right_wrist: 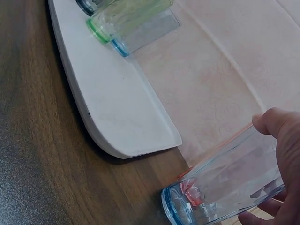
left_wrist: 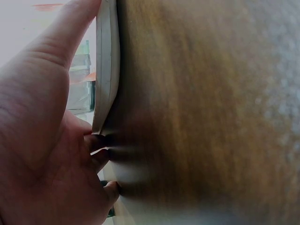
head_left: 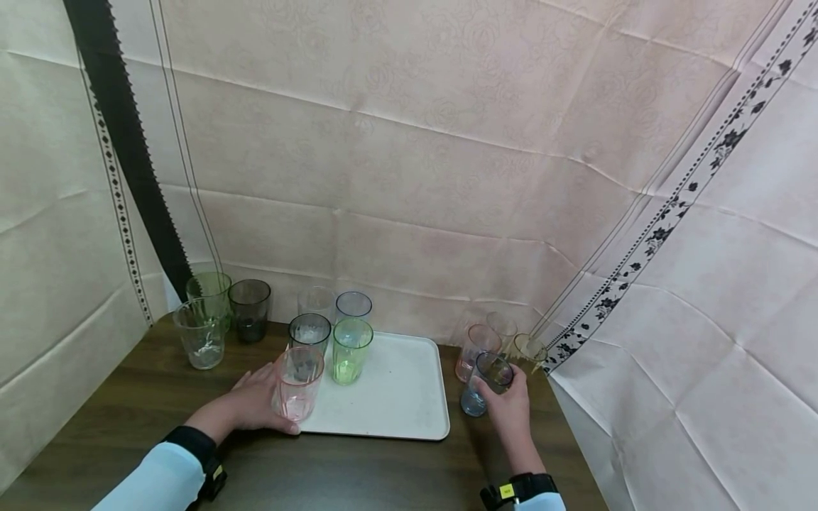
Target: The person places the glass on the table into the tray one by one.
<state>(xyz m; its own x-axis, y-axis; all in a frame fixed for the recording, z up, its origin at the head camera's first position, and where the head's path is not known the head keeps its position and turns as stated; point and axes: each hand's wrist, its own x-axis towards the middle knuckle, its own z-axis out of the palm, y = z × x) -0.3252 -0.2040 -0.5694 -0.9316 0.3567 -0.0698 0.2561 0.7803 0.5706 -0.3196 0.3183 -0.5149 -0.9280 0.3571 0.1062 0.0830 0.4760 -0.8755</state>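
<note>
My right hand (head_left: 509, 408) grips a blue-tinted drinking glass (right_wrist: 225, 178), thumb and fingers on opposite sides near its rim. In the head view that glass stands about upright at the right, in front of a pink glass (head_left: 481, 342). My left hand (head_left: 252, 403) lies against the left edge of the white tray (head_left: 396, 397), beside a pink glass (head_left: 297, 383) at the tray's front left. The left wrist view shows the thumb along the tray rim (left_wrist: 107, 70), with the other fingertips touching the table. Behind that glass stand a grey glass (head_left: 309, 330), a green glass (head_left: 350, 351) and a blue glass (head_left: 353, 305).
At the left of the brown table (head_left: 358, 472) stand a clear glass (head_left: 201, 337), a green glass (head_left: 211, 284) and a dark grey glass (head_left: 251, 309). A yellowish glass (head_left: 529, 349) is behind my right hand. Patterned cloth (head_left: 383, 177) hangs behind the table.
</note>
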